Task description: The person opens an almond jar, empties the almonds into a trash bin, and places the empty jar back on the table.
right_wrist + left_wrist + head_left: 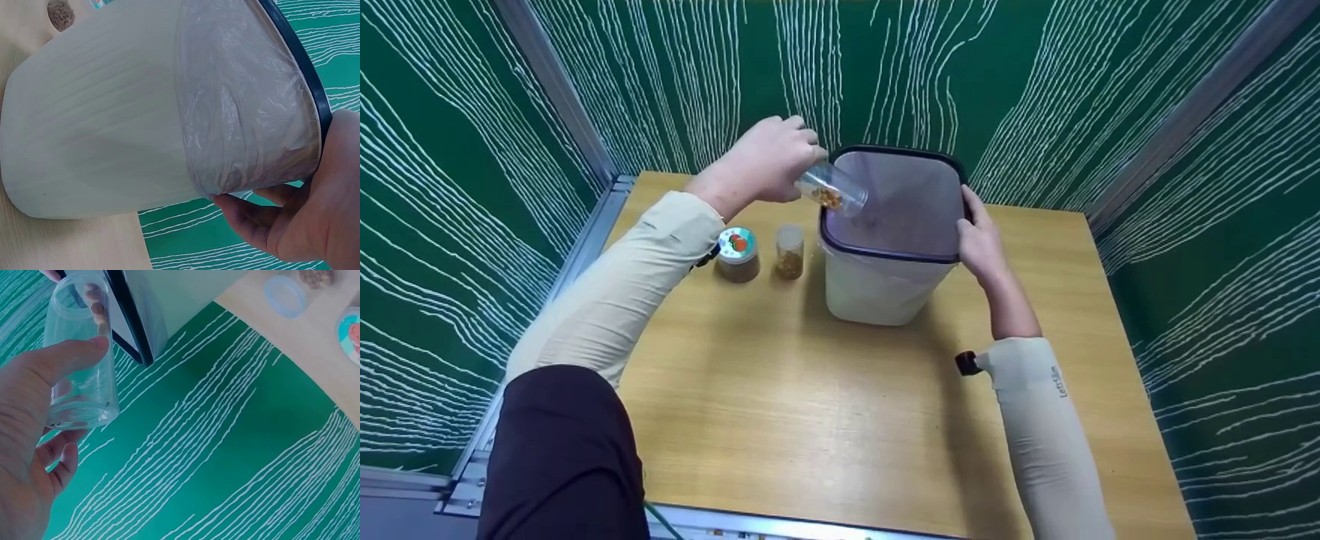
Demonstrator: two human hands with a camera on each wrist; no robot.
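My left hand [778,159] grips a clear plastic jar [851,184], tilted with its mouth end over the near-left rim of a white trash bin [877,292]. Small brown nut-like pieces [97,308] lie along the jar's lower side towards the mouth; their exact kind cannot be told. The bin has a dark rim and is lined with a thin translucent bag [236,101], folded down outside. At the bin's right side my right hand [981,238] holds the rim, its thumb and fingers about the edge and bag. What lies deep inside the bin is hidden.
Left of the bin stands a second clear jar [790,253] with brown pieces in its bottom. Beside it is a round tub [739,259] with a turquoise and red lid. Green walls with white lines enclose the wooden table [810,420] at back and sides.
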